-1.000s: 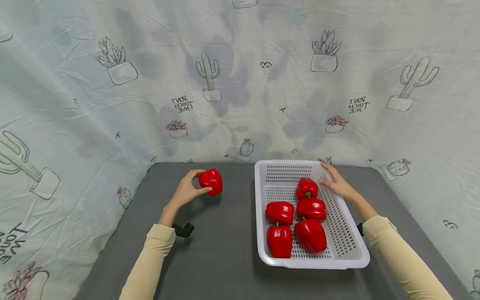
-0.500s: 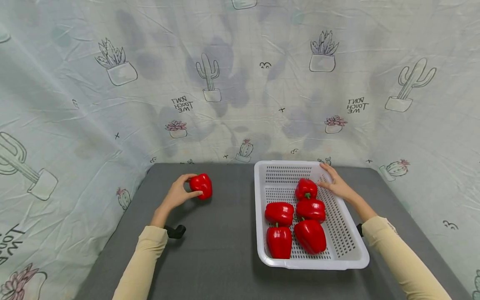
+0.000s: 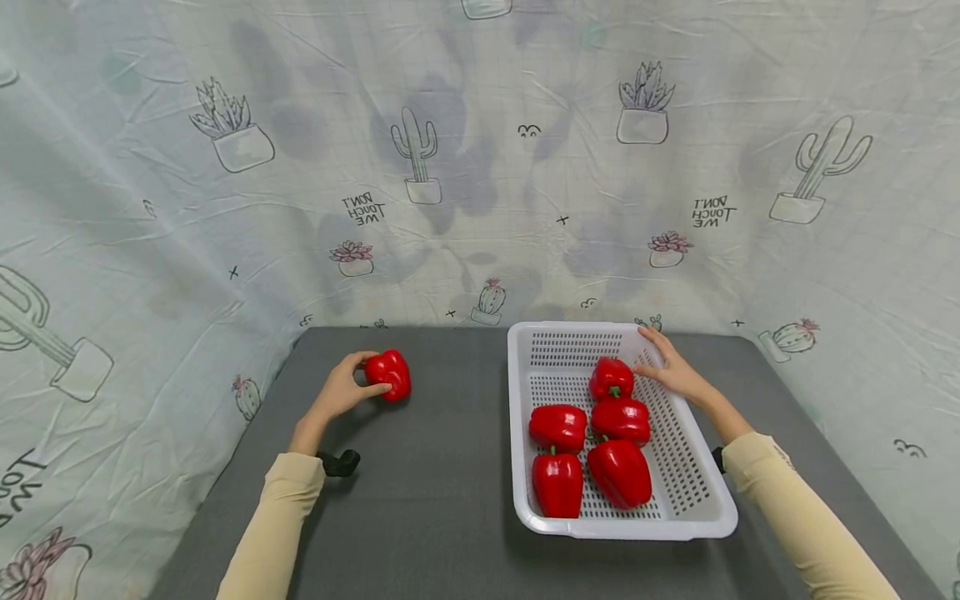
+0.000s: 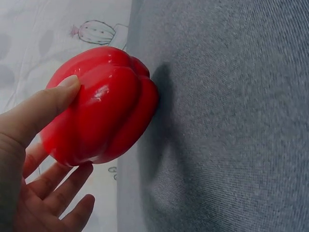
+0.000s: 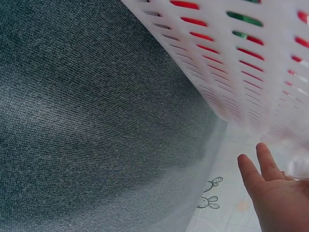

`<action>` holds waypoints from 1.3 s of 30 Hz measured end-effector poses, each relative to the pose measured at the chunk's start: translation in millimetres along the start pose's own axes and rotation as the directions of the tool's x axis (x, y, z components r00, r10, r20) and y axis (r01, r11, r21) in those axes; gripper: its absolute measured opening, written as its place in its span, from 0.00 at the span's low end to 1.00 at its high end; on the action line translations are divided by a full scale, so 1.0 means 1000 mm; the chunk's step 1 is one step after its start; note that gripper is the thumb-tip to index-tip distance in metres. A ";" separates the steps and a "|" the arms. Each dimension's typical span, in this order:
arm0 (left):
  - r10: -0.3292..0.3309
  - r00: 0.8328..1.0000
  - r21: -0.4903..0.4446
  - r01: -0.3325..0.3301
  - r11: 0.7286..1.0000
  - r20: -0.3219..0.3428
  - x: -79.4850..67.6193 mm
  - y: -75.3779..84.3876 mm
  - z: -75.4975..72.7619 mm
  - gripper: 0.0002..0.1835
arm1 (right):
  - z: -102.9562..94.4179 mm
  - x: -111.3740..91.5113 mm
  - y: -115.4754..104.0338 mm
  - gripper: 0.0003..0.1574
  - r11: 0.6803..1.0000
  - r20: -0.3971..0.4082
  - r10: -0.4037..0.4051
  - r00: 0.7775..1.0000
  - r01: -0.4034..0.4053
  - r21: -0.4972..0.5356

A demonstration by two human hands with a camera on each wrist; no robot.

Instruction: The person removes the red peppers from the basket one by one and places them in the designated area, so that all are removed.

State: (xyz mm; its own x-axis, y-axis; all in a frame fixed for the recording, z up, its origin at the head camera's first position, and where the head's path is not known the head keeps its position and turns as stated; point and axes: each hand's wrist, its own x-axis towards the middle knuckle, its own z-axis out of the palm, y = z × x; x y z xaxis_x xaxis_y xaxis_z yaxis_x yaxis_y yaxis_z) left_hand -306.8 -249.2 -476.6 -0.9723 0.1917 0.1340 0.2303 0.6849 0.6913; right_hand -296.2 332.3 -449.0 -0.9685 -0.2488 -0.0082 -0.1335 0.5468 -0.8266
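My left hand pinches a glossy red bell pepper between thumb and fingers, at the left of the dark table. In the left wrist view the pepper is held just off the grey cloth, its shadow beside it; the ring and little fingers stay off it. A white perforated plastic basket stands to the right, with several red bell peppers lying inside. On the basket's far right rim, my right hand holds with the thumb inside; two outer fingers are stretched out below the rim.
The table is covered in dark grey cloth. Behind and on both sides hangs a pale curtain printed with cacti. A black wrist mount sits on the left wrist, near the table surface.
My left hand has drawn the bell pepper to the left and slightly nearer, away from the basket. The right hand and the basket stay practically where they were.
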 end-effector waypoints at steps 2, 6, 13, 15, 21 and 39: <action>-0.005 1.000 0.004 0.005 1.000 0.006 0.000 -0.003 0.000 0.39 | -0.001 0.000 0.000 0.50 1.000 0.001 -0.005 1.000 0.005 -0.003; -0.006 1.000 0.006 0.006 1.000 0.012 0.001 -0.006 0.001 0.40 | 0.000 0.001 0.001 0.51 1.000 0.001 -0.011 1.000 0.011 -0.010; 0.004 1.000 -0.012 -0.004 1.000 0.016 0.004 -0.005 0.002 0.40 | 0.000 0.002 0.005 0.51 0.999 -0.003 -0.019 1.000 0.019 -0.027; 0.003 1.000 -0.010 -0.002 1.000 0.018 0.006 -0.005 0.003 0.40 | -0.001 0.003 0.007 0.51 0.999 -0.005 -0.022 1.000 0.022 -0.028; 0.003 1.000 -0.006 -0.003 1.000 0.024 0.009 -0.006 0.005 0.41 | 0.000 0.003 0.005 0.51 1.000 0.003 -0.016 1.000 0.016 -0.015; -0.002 0.999 0.024 0.001 1.000 0.054 0.014 -0.002 0.001 0.41 | 0.000 0.004 0.003 0.51 1.000 0.001 0.013 1.000 -0.013 -0.005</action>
State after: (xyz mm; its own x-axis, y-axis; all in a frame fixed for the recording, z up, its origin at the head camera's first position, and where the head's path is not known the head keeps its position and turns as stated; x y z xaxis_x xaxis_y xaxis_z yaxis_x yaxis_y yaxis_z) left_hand -321.2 -246.7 -476.8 -0.9692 0.2280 0.0935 0.2302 0.7020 0.6740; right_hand -300.2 332.9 -451.8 -0.9698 -0.2429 -0.0197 -0.1220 0.5539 -0.8236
